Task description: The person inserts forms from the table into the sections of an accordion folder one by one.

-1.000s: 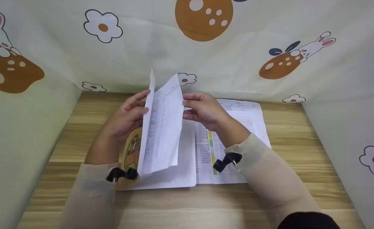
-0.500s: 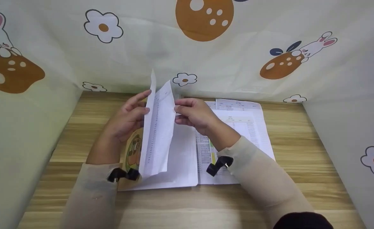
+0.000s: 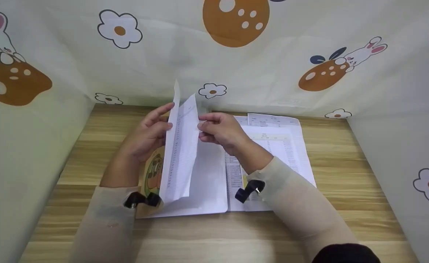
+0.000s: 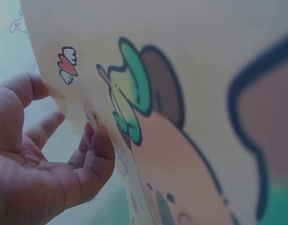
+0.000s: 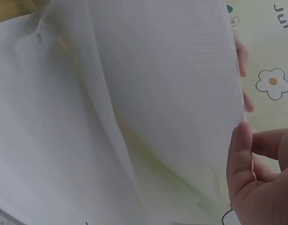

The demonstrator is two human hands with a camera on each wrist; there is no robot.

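Observation:
A notebook with a tan cartoon cover (image 3: 152, 175) stands partly opened near the table's middle. My left hand (image 3: 145, 135) holds the left edge of the raised cover and sheets, thumb in front. In the left wrist view, this left hand (image 4: 50, 154) is beside the cover (image 4: 200, 84) with its cartoon figure in a green hat. My right hand (image 3: 225, 131) pinches the right edge of a printed sheet (image 3: 183, 153), which is tilted and raised. The right wrist view shows the right hand (image 5: 261, 173) pinching the paper's edge (image 5: 181, 93), with left fingertips beyond it.
White notebook pages (image 3: 209, 182) with a rounded corner lie under the raised sheet. To the right, several printed table sheets (image 3: 276, 146) overlap on the wooden table (image 3: 345, 175). A patterned cloth wall (image 3: 163, 54) stands behind and on both sides.
My right hand has moved left, carrying the printed sheet's free edge toward the left hand. More of the table sheets on the right now shows. The left hand has hardly moved.

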